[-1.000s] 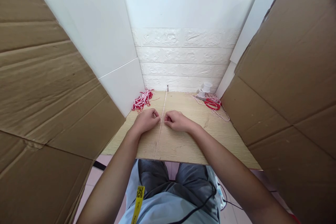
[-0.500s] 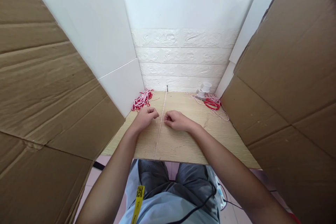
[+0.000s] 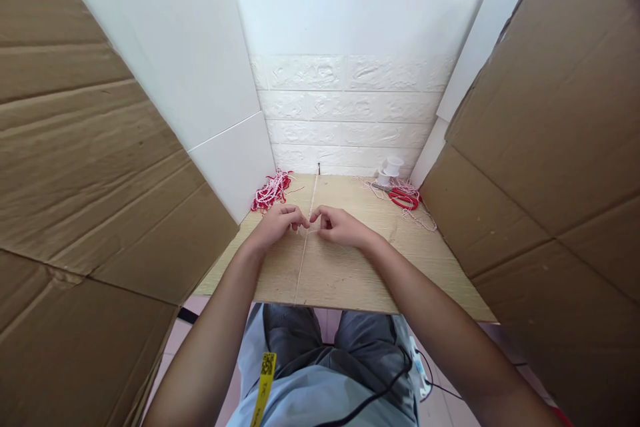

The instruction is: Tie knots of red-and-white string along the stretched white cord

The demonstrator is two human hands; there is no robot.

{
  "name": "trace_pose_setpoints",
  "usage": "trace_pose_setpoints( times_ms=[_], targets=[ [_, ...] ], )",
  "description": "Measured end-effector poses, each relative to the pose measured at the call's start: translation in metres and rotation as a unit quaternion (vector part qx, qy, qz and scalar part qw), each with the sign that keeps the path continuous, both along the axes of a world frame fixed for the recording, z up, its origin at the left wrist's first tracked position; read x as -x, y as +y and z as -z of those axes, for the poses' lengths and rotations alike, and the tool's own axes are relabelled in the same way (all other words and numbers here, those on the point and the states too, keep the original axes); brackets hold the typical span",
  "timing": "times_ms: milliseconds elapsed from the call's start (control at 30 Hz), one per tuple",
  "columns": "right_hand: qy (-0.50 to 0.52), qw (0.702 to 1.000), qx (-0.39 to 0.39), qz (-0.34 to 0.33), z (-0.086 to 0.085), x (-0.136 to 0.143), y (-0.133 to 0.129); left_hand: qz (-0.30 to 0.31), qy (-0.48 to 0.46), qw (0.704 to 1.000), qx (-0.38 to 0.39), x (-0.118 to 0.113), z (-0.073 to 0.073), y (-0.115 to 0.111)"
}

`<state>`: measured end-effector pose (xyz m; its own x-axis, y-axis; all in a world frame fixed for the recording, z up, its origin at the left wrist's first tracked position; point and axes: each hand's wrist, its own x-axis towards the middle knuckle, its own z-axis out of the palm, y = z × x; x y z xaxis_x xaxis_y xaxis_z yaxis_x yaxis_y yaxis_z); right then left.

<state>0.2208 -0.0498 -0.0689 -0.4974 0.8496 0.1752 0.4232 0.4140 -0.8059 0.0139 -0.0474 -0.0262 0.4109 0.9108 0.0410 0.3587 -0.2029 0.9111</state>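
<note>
A taut whitish cord (image 3: pixel 301 265) runs from a small hook (image 3: pixel 319 167) at the wall toward the table's front edge. Left of it, my left hand (image 3: pixel 279 221) is closed in a pinch on a thin pale thread, its fingertips reaching the cord. On the other side, my right hand (image 3: pixel 340 225) has its index finger stretched to the cord, close to the left fingertips. A thin pale thread (image 3: pixel 313 231) crosses from the cord to my right thumb and curled fingers, which appear to hold it. Any knot between the fingertips is too small to make out.
Red and white yarn (image 3: pixel 271 191) lies in a heap at the back left. Red-handled scissors (image 3: pixel 403 198), loose pink-white yarn (image 3: pixel 420 217) and white spools (image 3: pixel 393 165) are at the back right. Cardboard panels (image 3: pixel 90 167) flank the wooden table (image 3: pixel 350 280).
My hands have come closer together at the cord. My right index finger has stretched out from the pinch toward the left fingertips, which have moved slightly right.
</note>
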Motion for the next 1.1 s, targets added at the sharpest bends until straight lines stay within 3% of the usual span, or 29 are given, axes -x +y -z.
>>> trace_pose_setpoints(
  times_ms=[133,300,533,767,1000,1100],
  targets=[
    [0.073,0.997,0.003,0.024,-0.003,0.002,0.001,0.009,0.008,1.000,0.011,-0.001,-0.002,-0.001],
    [0.185,0.982,0.046,0.008,-0.008,0.009,0.000,-0.031,0.000,1.000,0.005,-0.003,0.001,0.000],
    [0.238,0.963,0.125,-0.007,-0.010,0.011,-0.001,-0.046,0.029,0.999,-0.006,-0.002,0.005,0.002],
    [0.137,0.983,0.116,0.042,-0.007,0.012,-0.001,-0.053,0.079,0.995,-0.021,-0.001,0.008,0.003],
    [-0.003,0.997,-0.032,0.067,0.000,0.009,-0.003,-0.059,0.108,0.990,-0.068,-0.001,0.018,0.010],
    [-0.041,0.995,-0.061,0.063,0.000,0.008,-0.004,-0.086,0.156,0.978,-0.105,0.001,0.024,0.012]
  ],
)
